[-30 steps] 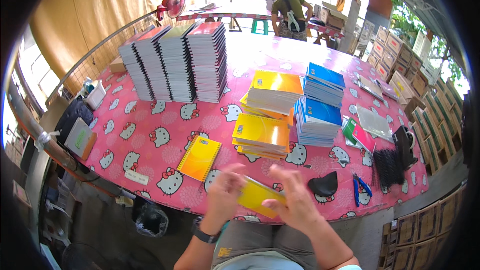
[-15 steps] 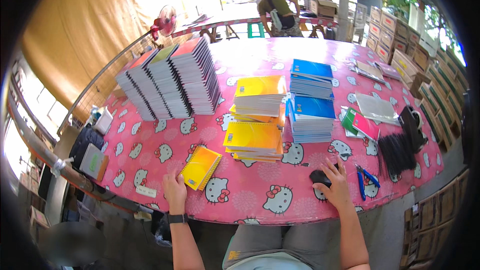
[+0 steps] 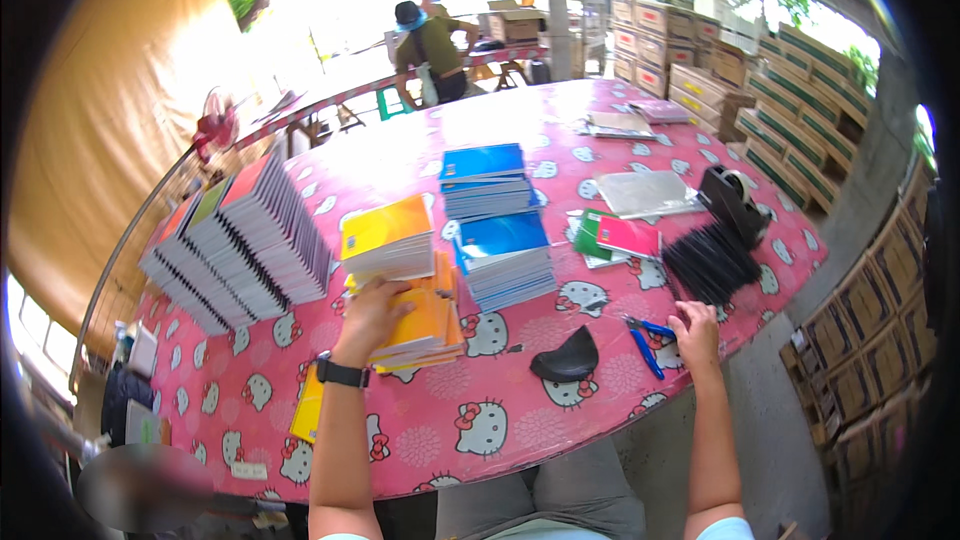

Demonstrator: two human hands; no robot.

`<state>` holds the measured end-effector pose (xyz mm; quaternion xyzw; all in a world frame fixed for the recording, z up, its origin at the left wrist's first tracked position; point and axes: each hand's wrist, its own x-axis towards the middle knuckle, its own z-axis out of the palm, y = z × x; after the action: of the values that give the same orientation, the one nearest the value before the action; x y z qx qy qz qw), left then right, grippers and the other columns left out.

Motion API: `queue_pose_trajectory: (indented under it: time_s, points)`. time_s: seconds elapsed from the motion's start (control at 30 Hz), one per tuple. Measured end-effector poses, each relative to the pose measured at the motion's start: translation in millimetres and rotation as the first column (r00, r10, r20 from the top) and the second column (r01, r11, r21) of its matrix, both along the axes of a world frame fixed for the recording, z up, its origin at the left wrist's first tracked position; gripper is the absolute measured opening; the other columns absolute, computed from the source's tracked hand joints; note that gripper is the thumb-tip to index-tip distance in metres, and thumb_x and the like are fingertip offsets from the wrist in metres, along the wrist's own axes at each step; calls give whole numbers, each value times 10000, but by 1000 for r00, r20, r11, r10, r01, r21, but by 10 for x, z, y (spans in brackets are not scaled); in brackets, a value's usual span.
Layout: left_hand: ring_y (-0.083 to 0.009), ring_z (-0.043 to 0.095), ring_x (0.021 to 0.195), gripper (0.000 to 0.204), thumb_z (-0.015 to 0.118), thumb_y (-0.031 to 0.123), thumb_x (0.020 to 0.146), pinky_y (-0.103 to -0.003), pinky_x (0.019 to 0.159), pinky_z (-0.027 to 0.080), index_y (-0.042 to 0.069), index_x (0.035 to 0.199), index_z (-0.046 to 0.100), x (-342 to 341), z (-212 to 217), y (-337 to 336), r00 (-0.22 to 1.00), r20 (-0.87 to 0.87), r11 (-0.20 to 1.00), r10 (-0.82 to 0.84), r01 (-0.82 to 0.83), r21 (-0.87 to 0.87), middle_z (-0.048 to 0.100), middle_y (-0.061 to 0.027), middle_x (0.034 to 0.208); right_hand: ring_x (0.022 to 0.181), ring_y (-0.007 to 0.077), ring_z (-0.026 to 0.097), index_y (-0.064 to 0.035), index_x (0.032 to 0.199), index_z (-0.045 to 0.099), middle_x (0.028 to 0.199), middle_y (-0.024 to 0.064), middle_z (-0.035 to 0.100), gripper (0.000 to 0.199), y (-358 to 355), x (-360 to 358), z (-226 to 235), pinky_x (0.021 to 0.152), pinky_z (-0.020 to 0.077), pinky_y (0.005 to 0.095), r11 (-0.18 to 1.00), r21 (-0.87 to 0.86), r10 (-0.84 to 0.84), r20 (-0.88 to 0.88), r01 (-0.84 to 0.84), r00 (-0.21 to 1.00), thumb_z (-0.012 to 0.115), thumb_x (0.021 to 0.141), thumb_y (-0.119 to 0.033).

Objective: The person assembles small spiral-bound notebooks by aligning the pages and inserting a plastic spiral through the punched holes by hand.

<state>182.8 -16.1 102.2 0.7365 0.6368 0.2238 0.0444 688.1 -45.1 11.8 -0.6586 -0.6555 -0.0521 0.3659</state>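
My left hand, with a dark band on its wrist, is closed at the left edge of the front stack of yellow notebooks. Its fingertips are partly hidden against the covers. A single yellow spiral notebook lies beside my left forearm, partly covered by it. My right hand has its fingers curled beside the blue-handled pliers; anything pinched there is too small to make out. Just beyond it lies a bundle of thin black binding coils. A black curved object rests on the table between my hands.
Tall stacks of thick spiral-bound books stand at left. Blue notebooks are piled mid-table. Right of them lie green and pink notebooks, a clear plastic sheet and a black tape dispenser. People work behind; cartons line the right.
My left hand has left the single notebook for the front yellow stack. My right hand has let go of the black object and moved right, beside the pliers. The view has swung right.
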Motion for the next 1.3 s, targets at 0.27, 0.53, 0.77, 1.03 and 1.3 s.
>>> queue_pose_trajectory:
  time_s: [0.27,0.53,0.77,1.03,1.3]
  points:
    - [-257,637,968,452,820,267,705,-357,856,496,-3,1004,616,-243,-15,246,979,195,989,65,-37,-144,649,-134,1034,1000,257,548,-93,928,684,971,50,626,209,620,108,95,803,448,446,970,2,-240,166,243,956,717,773,-229]
    - [-248,625,860,468,832,290,668,-355,763,489,19,1012,669,-239,184,131,987,-152,991,-56,73,110,639,-127,897,996,228,552,-108,876,674,933,46,619,281,823,9,87,814,423,424,977,-112,-112,461,183,881,749,728,-335]
    - [-214,586,709,229,787,81,691,-324,637,468,1,817,614,178,716,-701,928,305,966,-216,157,206,603,-87,787,910,376,586,-31,877,552,905,153,625,158,828,94,272,806,475,466,976,-192,-102,35,107,994,667,793,-101]
    - [-215,588,821,221,736,194,722,-394,813,365,123,869,587,1094,-233,-1425,959,-176,974,-221,227,15,596,-40,787,1000,390,530,-24,1257,445,1052,216,518,435,281,-666,753,848,433,468,979,138,146,57,-153,988,421,829,48]
    - [-220,551,839,210,712,208,757,-426,843,325,116,898,587,1200,-252,-1423,975,-174,978,-137,161,132,577,-22,823,937,378,569,-23,1186,552,1018,197,543,284,470,-579,525,815,452,442,981,30,194,-83,-193,977,510,906,-47]
